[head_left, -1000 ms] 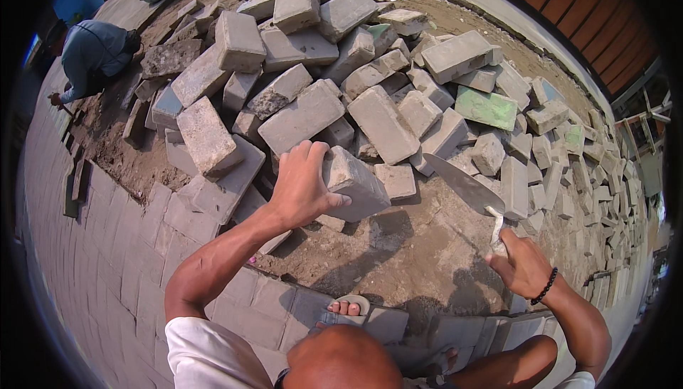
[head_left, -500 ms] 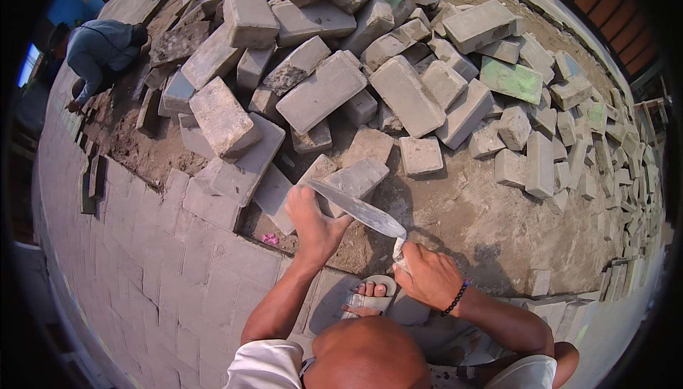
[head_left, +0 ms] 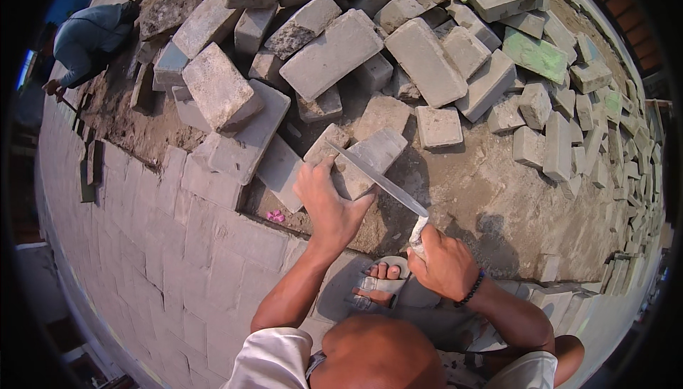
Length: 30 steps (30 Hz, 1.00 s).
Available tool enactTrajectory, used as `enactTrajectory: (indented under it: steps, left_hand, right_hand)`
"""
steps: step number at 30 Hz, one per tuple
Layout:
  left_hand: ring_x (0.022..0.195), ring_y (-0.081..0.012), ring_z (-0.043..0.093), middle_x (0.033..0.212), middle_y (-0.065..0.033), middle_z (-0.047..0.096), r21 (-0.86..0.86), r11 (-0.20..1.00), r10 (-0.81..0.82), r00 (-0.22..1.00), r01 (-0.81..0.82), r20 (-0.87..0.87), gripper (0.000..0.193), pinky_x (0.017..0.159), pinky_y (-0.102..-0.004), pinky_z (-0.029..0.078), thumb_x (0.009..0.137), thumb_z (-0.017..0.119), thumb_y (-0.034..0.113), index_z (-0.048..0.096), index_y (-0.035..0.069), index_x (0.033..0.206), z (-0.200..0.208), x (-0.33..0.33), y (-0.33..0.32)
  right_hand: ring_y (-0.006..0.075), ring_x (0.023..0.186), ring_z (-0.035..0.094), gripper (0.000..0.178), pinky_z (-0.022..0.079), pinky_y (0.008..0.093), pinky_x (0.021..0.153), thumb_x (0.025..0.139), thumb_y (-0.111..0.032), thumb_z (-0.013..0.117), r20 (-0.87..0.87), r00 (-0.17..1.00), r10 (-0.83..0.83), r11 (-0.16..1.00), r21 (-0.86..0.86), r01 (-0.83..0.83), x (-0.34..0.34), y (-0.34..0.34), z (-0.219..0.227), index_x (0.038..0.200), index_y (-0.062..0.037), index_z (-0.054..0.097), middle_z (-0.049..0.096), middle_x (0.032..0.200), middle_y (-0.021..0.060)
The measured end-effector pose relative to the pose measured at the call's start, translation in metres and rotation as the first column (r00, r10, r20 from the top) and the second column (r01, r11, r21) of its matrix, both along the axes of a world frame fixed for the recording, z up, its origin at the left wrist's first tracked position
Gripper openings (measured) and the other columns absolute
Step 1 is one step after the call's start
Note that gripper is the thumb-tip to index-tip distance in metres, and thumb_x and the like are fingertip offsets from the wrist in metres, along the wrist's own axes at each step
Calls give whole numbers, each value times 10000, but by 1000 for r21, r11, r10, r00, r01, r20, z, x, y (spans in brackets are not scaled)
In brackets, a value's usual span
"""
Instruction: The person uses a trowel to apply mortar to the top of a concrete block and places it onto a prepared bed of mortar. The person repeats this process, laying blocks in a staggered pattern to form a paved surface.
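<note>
Grey paving block [head_left: 366, 161] still under left-hand fingers [head_left: 313, 183], right fingers [head_left: 427, 250] still around blade [head_left: 377, 179].

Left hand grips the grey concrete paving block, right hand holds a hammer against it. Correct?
Not quite. The left hand does grip the grey concrete paving block, but the right hand holds a long flat metal blade, not a hammer, laid across it. The head view shows it.
</note>
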State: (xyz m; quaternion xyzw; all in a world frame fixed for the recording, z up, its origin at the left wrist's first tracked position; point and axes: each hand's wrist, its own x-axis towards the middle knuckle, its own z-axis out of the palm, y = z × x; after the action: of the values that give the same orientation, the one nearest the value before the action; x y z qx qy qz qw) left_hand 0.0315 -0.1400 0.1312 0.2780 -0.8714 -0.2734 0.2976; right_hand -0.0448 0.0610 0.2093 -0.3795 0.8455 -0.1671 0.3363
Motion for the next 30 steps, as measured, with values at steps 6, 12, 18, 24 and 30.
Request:
enactTrajectory:
  steps: [6, 12, 18, 24, 30]
  left_hand:
    - [1019, -346, 468, 1058, -158, 487, 21, 1000, -4, 1000, 4, -8, 855, 878, -458, 326, 560, 929, 279, 488, 3, 1238, 2, -4, 1]
    - [1030, -351, 468, 1088, -168, 491, 11, 1000, -7, 1000, 7, 12, 862, 886, -460, 326, 560, 929, 266, 482, 3, 1249, 3, -3, 0]
    - [1045, -354, 469, 1103, -173, 490, -1, 1000, -10, 999, 10, 34, 853, 899, -464, 326, 563, 925, 250, 481, -2, 1247, 6, -8, 2]
    - [1040, -356, 473, 1094, -173, 493, 31, 999, 7, 999, -8, 48, 853, 898, -465, 329, 558, 920, 244, 484, -11, 1245, 6, -5, 1]
    - [1035, -354, 475, 1093, -172, 497, 9, 1000, 10, 998, -10, 56, 847, 896, -463, 331, 562, 920, 259, 492, -10, 1241, 10, -9, 4]
  right_hand:
    - [492, 845, 642, 351, 509, 551, 758, 889, -221, 624, -97, 987, -131, 978, 150, 144, -82, -6, -41, 1068, 60, 512, 663, 838, 294]
    - [453, 728, 658, 302, 526, 519, 671, 864, -180, 657, 54, 997, -52, 987, -150, 60, -20, -3, 38, 1034, 29, 521, 660, 778, 253]
    - [464, 727, 643, 315, 510, 531, 667, 852, -197, 661, -74, 997, -17, 1000, -23, 15, -22, 4, 9, 1040, 20, 532, 636, 735, 264]
    - [473, 735, 637, 328, 507, 522, 661, 861, -197, 658, 21, 999, -45, 999, 0, 45, -49, -7, 19, 1043, 39, 521, 628, 733, 271]
    - [438, 690, 657, 286, 528, 507, 629, 857, -185, 664, -31, 997, 67, 987, -142, -70, -15, 4, 18, 980, 24, 511, 646, 730, 241]
